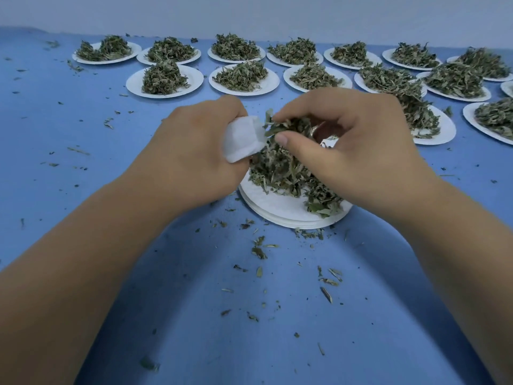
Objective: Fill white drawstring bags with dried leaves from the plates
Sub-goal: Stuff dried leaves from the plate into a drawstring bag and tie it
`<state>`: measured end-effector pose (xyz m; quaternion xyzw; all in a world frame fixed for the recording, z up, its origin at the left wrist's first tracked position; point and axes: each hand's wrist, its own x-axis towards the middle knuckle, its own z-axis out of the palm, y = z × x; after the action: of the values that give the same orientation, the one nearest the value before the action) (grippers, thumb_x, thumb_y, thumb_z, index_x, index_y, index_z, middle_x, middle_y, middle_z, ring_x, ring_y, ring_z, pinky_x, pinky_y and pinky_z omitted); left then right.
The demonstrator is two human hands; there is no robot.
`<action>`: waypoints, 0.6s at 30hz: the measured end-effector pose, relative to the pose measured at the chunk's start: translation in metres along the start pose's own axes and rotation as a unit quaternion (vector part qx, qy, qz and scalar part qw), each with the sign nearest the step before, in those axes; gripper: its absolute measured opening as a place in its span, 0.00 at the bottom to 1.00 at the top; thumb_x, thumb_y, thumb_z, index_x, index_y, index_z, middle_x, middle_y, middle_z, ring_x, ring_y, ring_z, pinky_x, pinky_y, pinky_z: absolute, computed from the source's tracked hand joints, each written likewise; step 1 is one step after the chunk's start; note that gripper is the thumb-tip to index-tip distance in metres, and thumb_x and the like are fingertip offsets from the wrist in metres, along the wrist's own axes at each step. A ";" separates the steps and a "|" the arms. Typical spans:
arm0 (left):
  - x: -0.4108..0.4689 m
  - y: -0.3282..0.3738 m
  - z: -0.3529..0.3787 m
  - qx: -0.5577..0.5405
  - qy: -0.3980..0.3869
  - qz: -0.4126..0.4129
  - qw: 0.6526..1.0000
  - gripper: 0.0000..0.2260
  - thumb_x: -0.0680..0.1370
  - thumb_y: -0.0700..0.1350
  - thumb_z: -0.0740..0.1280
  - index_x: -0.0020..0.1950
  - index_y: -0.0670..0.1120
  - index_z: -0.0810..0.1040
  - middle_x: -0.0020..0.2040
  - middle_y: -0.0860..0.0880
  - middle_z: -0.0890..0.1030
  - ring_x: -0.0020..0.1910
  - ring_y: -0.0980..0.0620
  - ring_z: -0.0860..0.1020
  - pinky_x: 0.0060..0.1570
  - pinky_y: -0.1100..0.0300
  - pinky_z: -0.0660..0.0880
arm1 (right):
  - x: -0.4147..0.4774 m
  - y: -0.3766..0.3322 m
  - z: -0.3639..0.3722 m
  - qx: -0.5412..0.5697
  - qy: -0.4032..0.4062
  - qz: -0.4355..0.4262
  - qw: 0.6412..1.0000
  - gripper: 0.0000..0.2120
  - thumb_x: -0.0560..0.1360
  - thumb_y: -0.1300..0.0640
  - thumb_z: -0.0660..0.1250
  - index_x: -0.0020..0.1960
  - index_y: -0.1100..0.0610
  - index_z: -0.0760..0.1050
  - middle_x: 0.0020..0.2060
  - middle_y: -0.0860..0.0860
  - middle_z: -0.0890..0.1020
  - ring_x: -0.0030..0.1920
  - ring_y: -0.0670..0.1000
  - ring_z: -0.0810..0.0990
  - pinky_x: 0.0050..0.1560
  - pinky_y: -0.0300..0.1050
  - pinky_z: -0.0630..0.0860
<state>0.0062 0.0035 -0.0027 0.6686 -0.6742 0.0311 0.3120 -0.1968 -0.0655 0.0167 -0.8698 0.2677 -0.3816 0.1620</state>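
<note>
My left hand (191,151) grips a small white drawstring bag (242,138), its mouth turned to the right. My right hand (347,140) pinches a bunch of dried green leaves (288,127) right at the bag's mouth. Both hands hover over a white paper plate (280,209) that carries a loose pile of dried leaves (288,173). Most of the bag is hidden inside my left fist.
Several white plates heaped with dried leaves, such as one plate (163,81), stand in two rows across the back of the blue table (83,134). Another plate (435,129) sits just right of my right hand. Leaf crumbs (259,251) litter the near tabletop.
</note>
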 end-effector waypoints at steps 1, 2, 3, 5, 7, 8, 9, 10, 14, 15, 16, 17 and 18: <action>0.000 0.002 0.000 0.000 0.003 0.005 1.000 0.12 0.72 0.49 0.72 0.52 0.56 0.73 0.42 0.56 0.75 0.42 0.48 0.73 0.39 0.56 0.67 | 0.000 0.000 0.001 -0.002 -0.007 0.000 1.000 0.07 0.76 0.55 0.74 0.54 0.51 0.85 0.44 0.43 0.84 0.42 0.47 0.81 0.47 0.42 0.78; -0.001 0.003 0.001 0.001 0.005 0.010 1.000 0.12 0.72 0.48 0.72 0.52 0.55 0.74 0.41 0.55 0.75 0.41 0.48 0.73 0.38 0.56 0.67 | -0.001 -0.001 0.003 -0.001 -0.012 -0.002 1.000 0.07 0.76 0.55 0.75 0.54 0.52 0.85 0.44 0.44 0.84 0.42 0.46 0.81 0.47 0.43 0.78; -0.001 0.005 0.002 0.005 0.007 0.016 1.000 0.12 0.72 0.48 0.72 0.52 0.54 0.74 0.40 0.55 0.75 0.41 0.48 0.73 0.38 0.56 0.68 | 0.000 -0.001 0.004 -0.001 -0.015 -0.005 1.000 0.07 0.76 0.56 0.75 0.53 0.53 0.86 0.45 0.45 0.84 0.43 0.45 0.81 0.48 0.44 0.78; -0.002 0.007 0.004 0.018 0.008 0.028 0.999 0.11 0.72 0.48 0.72 0.52 0.52 0.75 0.38 0.55 0.74 0.39 0.47 0.72 0.36 0.55 0.67 | 0.000 -0.002 0.004 0.010 -0.018 -0.006 1.000 0.07 0.74 0.57 0.76 0.53 0.53 0.86 0.47 0.47 0.84 0.45 0.44 0.81 0.48 0.42 0.79; -0.002 0.010 0.006 0.034 0.006 0.036 0.999 0.09 0.72 0.47 0.71 0.49 0.50 0.74 0.36 0.54 0.73 0.37 0.46 0.71 0.35 0.54 0.67 | 0.001 -0.002 0.003 0.029 -0.028 -0.004 0.999 0.08 0.74 0.57 0.77 0.52 0.53 0.86 0.47 0.48 0.84 0.45 0.45 0.81 0.47 0.39 0.78; -0.002 0.010 0.006 0.046 0.008 0.036 0.998 0.09 0.72 0.47 0.70 0.49 0.50 0.74 0.36 0.53 0.74 0.37 0.45 0.72 0.35 0.53 0.67 | 0.001 -0.002 0.002 0.027 -0.032 -0.010 0.999 0.08 0.73 0.57 0.77 0.52 0.53 0.86 0.47 0.48 0.84 0.45 0.44 0.81 0.47 0.37 0.77; -0.001 0.010 0.005 0.063 0.011 0.032 0.997 0.09 0.72 0.48 0.70 0.50 0.50 0.74 0.37 0.52 0.75 0.38 0.44 0.72 0.35 0.53 0.69 | 0.001 -0.002 0.001 0.019 -0.033 -0.020 0.999 0.08 0.74 0.57 0.77 0.52 0.53 0.86 0.46 0.47 0.84 0.45 0.43 0.80 0.47 0.36 0.76; -0.001 0.009 0.004 0.081 0.016 0.029 0.996 0.10 0.72 0.48 0.70 0.51 0.50 0.74 0.39 0.51 0.76 0.39 0.43 0.73 0.36 0.52 0.70 | 0.001 -0.002 0.000 0.011 -0.030 -0.029 0.999 0.08 0.74 0.56 0.76 0.52 0.54 0.86 0.45 0.46 0.84 0.45 0.42 0.79 0.47 0.35 0.74; -0.001 0.008 -0.001 0.091 0.023 0.023 0.995 0.09 0.73 0.48 0.70 0.51 0.50 0.75 0.39 0.50 0.76 0.40 0.42 0.73 0.38 0.51 0.72 | 0.002 -0.003 -0.002 0.026 -0.009 -0.015 1.000 0.09 0.72 0.55 0.77 0.50 0.55 0.83 0.43 0.43 0.83 0.41 0.40 0.79 0.44 0.34 0.74; -0.001 0.009 -0.001 0.091 0.022 0.029 0.995 0.09 0.72 0.48 0.70 0.51 0.50 0.75 0.39 0.50 0.76 0.40 0.42 0.73 0.37 0.51 0.71 | 0.002 -0.004 -0.002 0.036 -0.014 -0.009 0.999 0.09 0.71 0.56 0.78 0.50 0.55 0.81 0.43 0.43 0.84 0.43 0.41 0.80 0.43 0.33 0.73; -0.001 0.011 0.000 0.095 0.019 0.037 0.995 0.10 0.72 0.47 0.70 0.51 0.49 0.75 0.38 0.50 0.75 0.39 0.42 0.73 0.37 0.51 0.71 | 0.002 -0.004 -0.001 0.042 -0.020 -0.005 0.999 0.09 0.71 0.57 0.78 0.48 0.56 0.80 0.43 0.44 0.84 0.43 0.42 0.81 0.43 0.32 0.72; -0.001 0.013 0.001 0.103 0.015 0.045 0.994 0.10 0.71 0.47 0.70 0.50 0.48 0.75 0.38 0.50 0.75 0.39 0.42 0.73 0.36 0.52 0.70 | 0.001 -0.004 -0.001 0.041 -0.027 -0.002 0.999 0.08 0.71 0.58 0.78 0.47 0.56 0.80 0.42 0.45 0.84 0.43 0.43 0.81 0.43 0.32 0.72; -0.001 0.014 0.002 0.109 0.013 0.052 0.993 0.10 0.70 0.46 0.70 0.50 0.48 0.74 0.37 0.50 0.74 0.38 0.42 0.72 0.35 0.52 0.69 | 0.001 -0.004 0.000 0.037 -0.033 -0.002 0.999 0.06 0.71 0.58 0.77 0.46 0.56 0.81 0.42 0.45 0.85 0.42 0.42 0.81 0.43 0.34 0.73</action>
<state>-0.0073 0.0051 0.0005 0.6621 -0.6965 0.1293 0.2444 -0.1953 -0.0631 0.0194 -0.8760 0.2465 -0.3621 0.2019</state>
